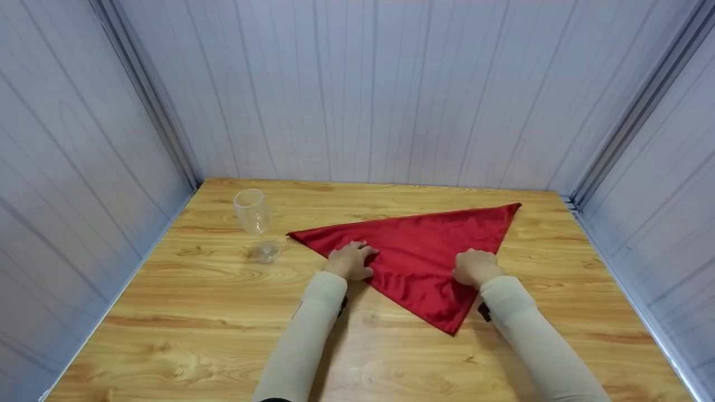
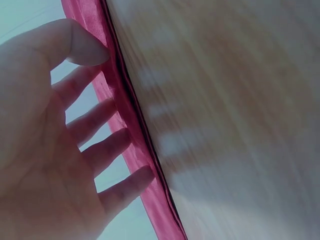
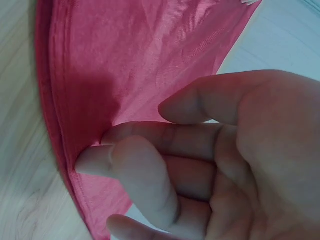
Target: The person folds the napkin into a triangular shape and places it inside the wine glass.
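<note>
A red satin cloth [image 1: 413, 240], folded into a triangle, lies on the table with its long edge at the back and one corner toward me. My left hand [image 1: 350, 261] rests at its left slanted edge; in the left wrist view the spread fingertips [image 2: 142, 176] touch the layered border. At the right slanted edge is my right hand [image 1: 476, 267]. Its bent fingers [image 3: 145, 175] meet the cloth near the border in the right wrist view, while the thumb stays apart from them. Small wrinkles run across the cloth between the two hands.
A clear stemmed glass [image 1: 254, 215] stands upright on the left of the wooden table [image 1: 184, 335], beyond the cloth's left corner. Pale panelled walls [image 1: 357, 95] close off the back and both sides.
</note>
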`<state>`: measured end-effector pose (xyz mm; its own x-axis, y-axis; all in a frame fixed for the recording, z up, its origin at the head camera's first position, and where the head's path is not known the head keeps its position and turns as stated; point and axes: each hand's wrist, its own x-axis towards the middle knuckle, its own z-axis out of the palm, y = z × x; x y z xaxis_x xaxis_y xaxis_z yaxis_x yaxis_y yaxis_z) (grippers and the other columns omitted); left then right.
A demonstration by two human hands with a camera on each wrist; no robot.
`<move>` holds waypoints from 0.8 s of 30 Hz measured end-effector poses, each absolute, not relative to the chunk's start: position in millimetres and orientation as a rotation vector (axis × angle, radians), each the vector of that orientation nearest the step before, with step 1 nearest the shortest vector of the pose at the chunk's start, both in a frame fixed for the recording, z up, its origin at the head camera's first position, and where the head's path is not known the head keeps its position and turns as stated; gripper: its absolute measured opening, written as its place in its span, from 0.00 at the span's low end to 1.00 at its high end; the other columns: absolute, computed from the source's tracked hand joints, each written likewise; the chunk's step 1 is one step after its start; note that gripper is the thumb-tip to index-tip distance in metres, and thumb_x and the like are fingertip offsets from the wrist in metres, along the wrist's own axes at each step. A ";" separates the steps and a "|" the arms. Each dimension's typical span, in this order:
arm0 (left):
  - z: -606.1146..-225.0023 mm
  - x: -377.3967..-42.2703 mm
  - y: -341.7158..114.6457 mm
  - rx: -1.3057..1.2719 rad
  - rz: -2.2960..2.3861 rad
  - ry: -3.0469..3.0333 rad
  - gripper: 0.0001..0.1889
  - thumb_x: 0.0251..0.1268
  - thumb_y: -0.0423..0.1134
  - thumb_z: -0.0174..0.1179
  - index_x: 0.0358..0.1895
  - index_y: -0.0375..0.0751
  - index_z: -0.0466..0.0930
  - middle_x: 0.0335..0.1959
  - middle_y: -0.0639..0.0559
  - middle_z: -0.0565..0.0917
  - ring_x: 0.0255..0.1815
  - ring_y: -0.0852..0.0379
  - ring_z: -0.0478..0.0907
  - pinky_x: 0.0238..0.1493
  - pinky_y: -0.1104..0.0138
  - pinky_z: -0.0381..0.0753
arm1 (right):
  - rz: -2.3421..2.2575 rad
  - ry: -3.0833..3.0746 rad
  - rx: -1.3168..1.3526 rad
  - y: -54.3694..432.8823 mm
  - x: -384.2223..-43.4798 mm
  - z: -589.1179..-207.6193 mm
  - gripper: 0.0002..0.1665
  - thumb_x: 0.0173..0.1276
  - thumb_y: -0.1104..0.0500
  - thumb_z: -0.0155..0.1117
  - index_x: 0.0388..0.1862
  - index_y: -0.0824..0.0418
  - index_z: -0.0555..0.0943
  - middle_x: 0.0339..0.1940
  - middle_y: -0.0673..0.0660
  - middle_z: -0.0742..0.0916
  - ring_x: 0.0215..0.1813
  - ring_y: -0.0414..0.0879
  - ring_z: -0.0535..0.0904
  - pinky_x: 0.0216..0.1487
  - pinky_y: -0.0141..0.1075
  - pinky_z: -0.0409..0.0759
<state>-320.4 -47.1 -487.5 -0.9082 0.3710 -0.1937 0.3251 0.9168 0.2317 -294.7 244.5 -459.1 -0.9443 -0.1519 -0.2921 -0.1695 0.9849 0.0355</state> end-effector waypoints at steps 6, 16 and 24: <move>-488.9 -323.2 -49.3 0.517 0.304 2.835 0.29 0.69 0.46 0.59 0.73 0.61 0.69 0.78 0.52 0.61 0.79 0.46 0.52 0.71 0.44 0.58 | 0.053 2.836 -0.260 242.6 -292.0 -458.2 0.14 0.72 0.55 0.59 0.31 0.63 0.84 0.34 0.62 0.84 0.32 0.52 0.78 0.36 0.51 0.79; -482.0 -292.0 -26.0 0.389 0.154 2.968 0.29 0.68 0.48 0.63 0.68 0.40 0.72 0.63 0.38 0.73 0.68 0.41 0.69 0.57 0.49 0.77 | 0.019 2.837 -0.280 242.8 -290.9 -459.6 0.15 0.72 0.56 0.58 0.28 0.62 0.83 0.32 0.61 0.82 0.27 0.51 0.77 0.30 0.45 0.78; -482.5 -272.8 -6.4 0.302 -0.140 2.990 0.39 0.63 0.69 0.57 0.59 0.36 0.76 0.48 0.38 0.76 0.51 0.44 0.75 0.45 0.56 0.79 | 0.033 2.854 -0.303 244.9 -291.8 -459.6 0.14 0.72 0.56 0.59 0.27 0.62 0.82 0.31 0.61 0.82 0.29 0.52 0.78 0.32 0.48 0.79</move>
<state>-272.8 -6.4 -482.5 -0.9711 0.1925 -0.1412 0.2048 0.9756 -0.0790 -291.8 244.9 -459.6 -0.9414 -0.2030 -0.2693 -0.2091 0.9779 -0.0061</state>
